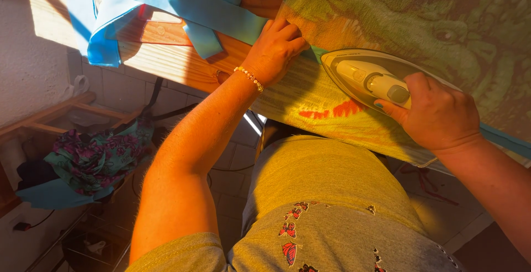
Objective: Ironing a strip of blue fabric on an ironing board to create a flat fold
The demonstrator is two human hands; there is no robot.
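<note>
Holding the iron (371, 79) by its handle, the right hand (440, 113) has its fingers curled tight round it. The iron is white w/ a pale yellow top & sits flat on the cloth (398, 23), its pointy tip aimed at the left hand. The cloth is greenish w/ a big printed picture on it & an orange patch near the front edge, just below the iron. It lies spread over the table (160, 51), which is wood & lit by bright sun.

The left hand (275, 48) presses down on the edge of the cloth, fingers bent & close together, knuckles up. It holds nothing, just pushes flat. A bead bracelet (249, 77) goes round that wrist. The 2 hands are near each other, w/ the iron's tip between them.

Blue strips of fabric (182, 6) lie across the far-left part of the table, some hanging over the side. Down on the left, a flowery cloth (97, 158) in green & purple is heaped on a low wooden rack (50, 117). The floor (232, 167) has pale tiles. The person wears a grey shirt w/ small red butterflies (290, 233).
</note>
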